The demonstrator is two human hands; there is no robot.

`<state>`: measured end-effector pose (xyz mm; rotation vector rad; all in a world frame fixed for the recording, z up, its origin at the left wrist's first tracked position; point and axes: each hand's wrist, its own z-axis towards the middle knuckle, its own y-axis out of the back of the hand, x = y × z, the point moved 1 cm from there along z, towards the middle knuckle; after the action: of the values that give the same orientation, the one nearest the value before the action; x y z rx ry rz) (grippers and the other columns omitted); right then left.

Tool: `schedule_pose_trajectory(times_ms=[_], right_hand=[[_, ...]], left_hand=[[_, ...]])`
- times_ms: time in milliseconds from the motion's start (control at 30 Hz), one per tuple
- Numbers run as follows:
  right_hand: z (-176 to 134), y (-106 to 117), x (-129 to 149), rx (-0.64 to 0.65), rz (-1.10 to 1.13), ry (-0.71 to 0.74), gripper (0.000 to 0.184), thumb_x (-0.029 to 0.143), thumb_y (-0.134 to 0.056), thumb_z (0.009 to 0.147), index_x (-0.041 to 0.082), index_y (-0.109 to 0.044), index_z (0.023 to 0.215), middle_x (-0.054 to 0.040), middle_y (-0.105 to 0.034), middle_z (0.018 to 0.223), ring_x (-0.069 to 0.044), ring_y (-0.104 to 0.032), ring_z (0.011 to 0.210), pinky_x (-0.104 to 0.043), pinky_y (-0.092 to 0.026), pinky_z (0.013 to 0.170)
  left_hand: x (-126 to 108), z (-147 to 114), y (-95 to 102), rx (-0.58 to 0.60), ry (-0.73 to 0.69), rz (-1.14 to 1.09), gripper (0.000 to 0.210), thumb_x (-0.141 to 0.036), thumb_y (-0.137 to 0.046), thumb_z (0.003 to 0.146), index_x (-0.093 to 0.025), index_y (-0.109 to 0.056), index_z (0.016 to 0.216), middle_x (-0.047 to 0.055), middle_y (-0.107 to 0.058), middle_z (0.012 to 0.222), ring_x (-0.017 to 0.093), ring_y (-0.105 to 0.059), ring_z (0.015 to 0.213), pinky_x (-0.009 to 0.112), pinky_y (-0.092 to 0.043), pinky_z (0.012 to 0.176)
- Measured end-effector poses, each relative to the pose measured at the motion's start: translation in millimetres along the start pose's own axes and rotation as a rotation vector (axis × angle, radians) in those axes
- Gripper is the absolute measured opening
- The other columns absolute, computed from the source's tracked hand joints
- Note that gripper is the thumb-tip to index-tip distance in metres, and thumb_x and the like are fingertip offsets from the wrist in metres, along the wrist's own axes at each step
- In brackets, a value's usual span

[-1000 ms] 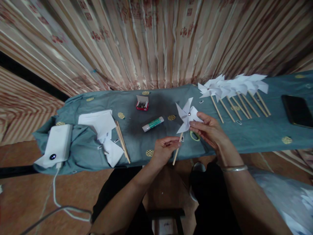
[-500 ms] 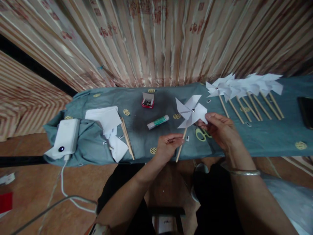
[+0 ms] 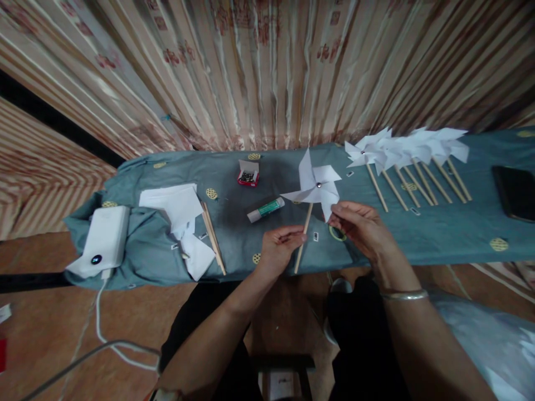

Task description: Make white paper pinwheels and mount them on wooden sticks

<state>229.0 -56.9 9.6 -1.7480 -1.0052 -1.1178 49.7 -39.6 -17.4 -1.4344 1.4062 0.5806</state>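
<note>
A white paper pinwheel with a silver pin at its centre is held up above the cloth-covered table. My left hand pinches its wooden stick below the blades. The fingers of my right hand are closed on the tip of the lower right blade. Under that hand, the green-handled scissors lie partly hidden. A glue stick rests to the left of the pinwheel, and behind it stands an open red box of pins.
Several finished pinwheels lie in an overlapping row at the right, near a black phone. To the left are white paper sheets, loose wooden sticks and a white power bank with a cable. A striped curtain hangs behind.
The pinwheel's blades have turned on the pin, and my right hand has moved down slightly with one blade tip. My left hand keeps its grip on the stick. The view has shifted a little.
</note>
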Motion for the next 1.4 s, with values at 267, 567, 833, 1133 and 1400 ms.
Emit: schedule_pose_trajectory(times_ms=[267, 567, 833, 1133, 1400], right_hand=[[-2, -6, -1, 0.078, -0.050, -0.025, 0.029, 0.046, -0.088, 0.057, 0.021, -0.075, 0.061, -0.0011, -0.071, 0.062, -0.008, -0.057, 0.053, -0.020, -0.046, 0.053], [-6, -15, -1, 0.102, -0.110, -0.036, 0.035, 0.053, -0.089, 0.049, 0.023, -0.076, 0.060, -0.0020, -0.073, 0.062, -0.008, -0.055, 0.053, -0.022, -0.042, 0.053], [-2, 18, 17, -0.055, -0.074, 0.149, 0.036, 0.053, -0.086, 0.057, 0.020, -0.071, 0.056, 0.0000, -0.064, 0.054, -0.005, -0.042, 0.043, -0.022, -0.032, 0.042], [22, 34, 13, -0.360, -0.074, 0.430, 0.028, 0.045, -0.088, 0.055, 0.024, -0.075, 0.069, 0.0008, -0.070, 0.072, -0.011, -0.057, 0.067, -0.026, -0.047, 0.062], [18, 26, 13, -0.313, -0.090, 0.358, 0.028, 0.040, -0.091, 0.049, 0.023, -0.073, 0.063, 0.0043, -0.063, 0.057, -0.009, -0.050, 0.057, -0.023, -0.042, 0.055]], left_hand=[[1, 1, 0.4, 0.017, -0.001, -0.016, 0.028, -0.029, -0.088, 0.050, -0.018, -0.079, 0.074, 0.003, -0.076, 0.073, 0.015, -0.065, 0.067, 0.028, -0.052, 0.073], [2, 2, 0.0, 0.029, -0.005, -0.017, 0.030, -0.029, -0.089, 0.049, -0.018, -0.079, 0.075, 0.003, -0.076, 0.074, 0.013, -0.064, 0.067, 0.026, -0.051, 0.071], [3, 0, 1.8, 0.044, 0.004, 0.019, 0.024, -0.026, -0.085, 0.056, -0.018, -0.079, 0.077, 0.003, -0.076, 0.076, 0.015, -0.066, 0.070, 0.026, -0.052, 0.072], [5, -5, -2.9, 0.098, 0.033, 0.007, 0.018, -0.021, -0.082, 0.056, -0.019, -0.080, 0.075, 0.002, -0.076, 0.073, 0.011, -0.064, 0.066, 0.022, -0.049, 0.067], [6, -2, -0.5, 0.076, 0.018, 0.025, 0.020, -0.022, -0.083, 0.056, -0.019, -0.079, 0.075, 0.003, -0.077, 0.075, 0.013, -0.066, 0.068, 0.024, -0.051, 0.069]])
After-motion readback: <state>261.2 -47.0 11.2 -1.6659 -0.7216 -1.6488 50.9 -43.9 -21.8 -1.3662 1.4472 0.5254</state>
